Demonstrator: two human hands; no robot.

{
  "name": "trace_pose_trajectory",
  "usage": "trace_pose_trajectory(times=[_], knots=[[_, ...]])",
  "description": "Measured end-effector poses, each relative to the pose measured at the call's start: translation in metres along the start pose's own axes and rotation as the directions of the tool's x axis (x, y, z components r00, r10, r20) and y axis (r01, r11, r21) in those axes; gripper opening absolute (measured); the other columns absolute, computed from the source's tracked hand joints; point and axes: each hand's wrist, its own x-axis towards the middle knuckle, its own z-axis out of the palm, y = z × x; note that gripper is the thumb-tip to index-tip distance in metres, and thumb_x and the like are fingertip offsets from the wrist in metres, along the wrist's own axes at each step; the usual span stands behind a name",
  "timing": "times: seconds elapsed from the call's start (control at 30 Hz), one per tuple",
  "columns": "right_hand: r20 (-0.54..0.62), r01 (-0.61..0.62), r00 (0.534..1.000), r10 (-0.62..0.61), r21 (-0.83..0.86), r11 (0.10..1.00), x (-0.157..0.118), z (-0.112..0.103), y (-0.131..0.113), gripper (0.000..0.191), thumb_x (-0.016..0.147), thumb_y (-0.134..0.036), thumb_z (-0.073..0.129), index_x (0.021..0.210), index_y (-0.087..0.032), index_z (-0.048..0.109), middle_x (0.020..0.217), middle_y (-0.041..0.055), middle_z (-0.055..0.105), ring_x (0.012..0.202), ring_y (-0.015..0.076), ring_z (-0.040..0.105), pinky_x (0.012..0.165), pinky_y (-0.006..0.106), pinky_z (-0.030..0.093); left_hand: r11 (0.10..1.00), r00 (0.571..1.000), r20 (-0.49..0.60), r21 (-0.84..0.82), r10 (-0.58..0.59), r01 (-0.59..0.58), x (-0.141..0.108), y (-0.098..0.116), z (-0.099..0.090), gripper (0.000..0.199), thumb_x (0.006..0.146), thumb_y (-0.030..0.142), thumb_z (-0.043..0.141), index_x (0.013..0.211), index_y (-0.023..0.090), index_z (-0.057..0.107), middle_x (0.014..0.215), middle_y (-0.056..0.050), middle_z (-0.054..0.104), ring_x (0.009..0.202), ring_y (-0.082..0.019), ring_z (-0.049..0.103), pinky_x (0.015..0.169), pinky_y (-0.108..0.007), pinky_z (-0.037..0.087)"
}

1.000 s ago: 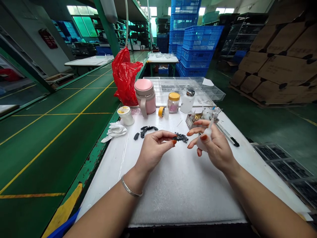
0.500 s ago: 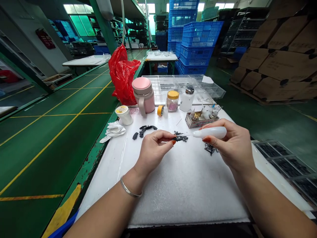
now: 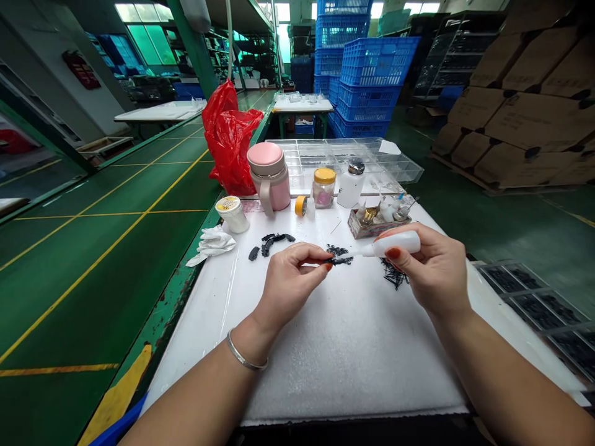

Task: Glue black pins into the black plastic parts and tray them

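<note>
My left hand point(image 3: 297, 272) pinches a small black part point(image 3: 331, 261) between thumb and fingertips, above the white foam sheet point(image 3: 353, 353). In my right hand point(image 3: 432, 260) is a white squeeze bottle point(image 3: 398, 244), held nearly level. Its thin nozzle points left and its tip is at the black part; whether they touch I cannot tell. Just behind the part lies a pile of small black rings point(image 3: 341, 251). Thin black pins point(image 3: 394, 274) lie under the bottle, partly hidden by my right hand. Curved black pieces point(image 3: 274, 241) rest on the left.
Along the back stand a pink mug point(image 3: 277, 192), a yellow-lidded jar point(image 3: 324, 189), a white pump bottle point(image 3: 351, 186) and a small box of bottles point(image 3: 367, 229). An orange tape roll point(image 3: 301, 205), a white tub point(image 3: 235, 217) and white gloves point(image 3: 212, 243) sit left. Trays of black parts point(image 3: 534, 303) are at right.
The squeeze bottle has tilted, its nozzle now sloping down to the black part. My right hand has shifted slightly left; my left hand is almost unmoved.
</note>
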Motion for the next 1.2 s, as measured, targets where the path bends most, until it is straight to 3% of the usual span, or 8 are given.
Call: trace_pose_trajectory(times=[1.2], knots=[[-0.015, 0.025, 1.0, -0.025, -0.031, 0.999, -0.0014, -0.0003, 0.0012, 0.017, 0.081, -0.037, 0.077, 0.085, -0.021, 0.073, 0.079, 0.0024, 0.069, 0.066, 0.0156, 0.059, 0.053, 0.025, 0.044, 1.0, 1.0, -0.001, -0.003, 0.011, -0.011, -0.0008, 0.0001, -0.0005, 0.009, 0.076, 0.014, 0.071, 0.085, 0.014, 0.076, 0.09, -0.007, 0.07, 0.083, -0.017, 0.066, 0.073, -0.025, 0.056]])
